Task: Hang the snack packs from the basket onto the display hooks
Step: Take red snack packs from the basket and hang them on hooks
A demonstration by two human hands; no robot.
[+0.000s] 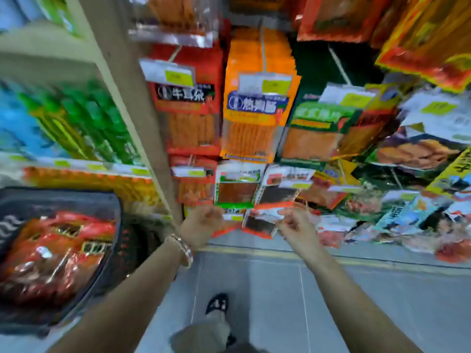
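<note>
The right hand (295, 224) is gripping the pack (260, 221) by its right edge, low under the hooks (340, 66). The left hand (204, 222) is curling beside it; blur is hiding its grasp. Red packs (58, 250) are lying in the basket (119, 210).

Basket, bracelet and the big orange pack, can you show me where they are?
basket (63, 194): head view, on its dark top rim.
bracelet (182, 249): head view, on the band round the left wrist.
orange pack (257, 118): head view, middle of its front.
</note>
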